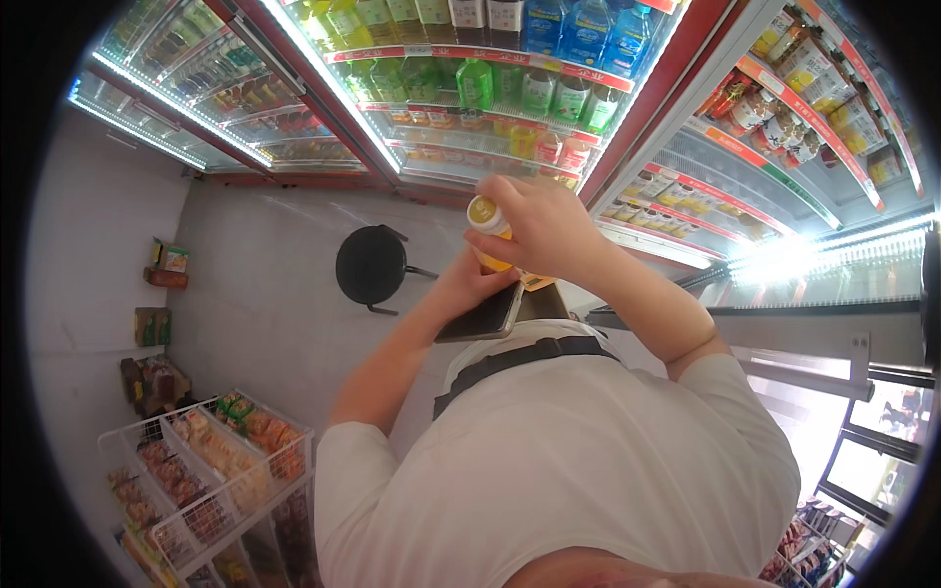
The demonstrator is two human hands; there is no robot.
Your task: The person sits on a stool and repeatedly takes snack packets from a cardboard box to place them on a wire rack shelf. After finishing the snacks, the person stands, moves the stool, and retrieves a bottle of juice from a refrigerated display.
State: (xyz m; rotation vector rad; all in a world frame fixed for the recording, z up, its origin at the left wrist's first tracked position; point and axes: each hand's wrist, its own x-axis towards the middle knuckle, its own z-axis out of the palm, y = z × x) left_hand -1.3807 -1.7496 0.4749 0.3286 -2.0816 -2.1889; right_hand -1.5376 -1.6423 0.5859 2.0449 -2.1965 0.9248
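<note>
A yellow-orange bottle (494, 253) with a white neck and a gold-topped cap (483, 210) is held in front of my waist. My right hand (540, 224) grips it near the cap, thumb and fingers on either side. Lower down, my left hand (470, 285) closes around the bottle's body, most of which the hands hide. A dark smartphone (481, 316) with a metal edge lies just below my left hand, by my wrist; what supports it cannot be told. Behind the phone, a brown box-like thing (545, 303) shows in part.
A black round stool (371, 264) stands on the grey floor (257, 294). Lit drink coolers (485, 55) line the front, with more shelves (794, 140) at right. A white wire rack (220, 478) of packaged snacks stands lower left. Cartons (152, 327) sit along the left wall.
</note>
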